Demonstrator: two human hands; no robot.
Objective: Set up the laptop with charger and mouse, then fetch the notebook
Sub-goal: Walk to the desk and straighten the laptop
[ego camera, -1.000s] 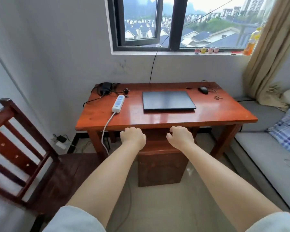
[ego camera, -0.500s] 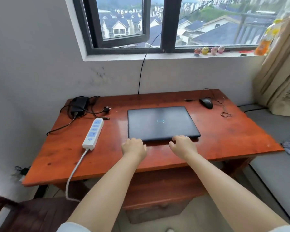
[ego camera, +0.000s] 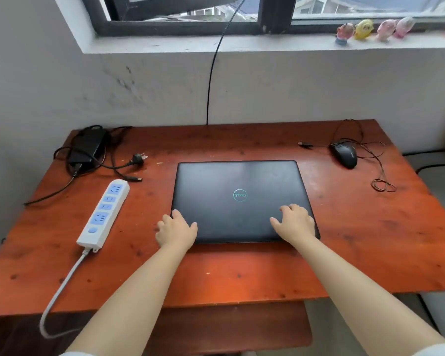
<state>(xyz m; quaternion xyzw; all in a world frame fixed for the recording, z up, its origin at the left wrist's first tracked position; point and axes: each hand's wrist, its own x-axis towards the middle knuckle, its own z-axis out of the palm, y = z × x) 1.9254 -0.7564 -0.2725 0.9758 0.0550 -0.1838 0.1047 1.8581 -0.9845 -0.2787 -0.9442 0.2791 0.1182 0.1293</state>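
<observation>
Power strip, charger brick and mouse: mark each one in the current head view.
power strip (ego camera: pixel 103 213): head view, on its blue socket face.
charger brick (ego camera: pixel 88 147): head view, on its black top.
mouse (ego camera: pixel 345 155): head view, on its black back.

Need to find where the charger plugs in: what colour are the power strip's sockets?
Light blue sockets on a white power strip, clearest in the head view.

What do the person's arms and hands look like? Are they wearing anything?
Both arms are bare from the hands up to near the shoulders. The left hand and right hand wear no gloves, and no rings, watch or bracelets show. At the bottom corners of the picture you can just see the edges of short, light sleeves, one on the left and one on the right.
</observation>
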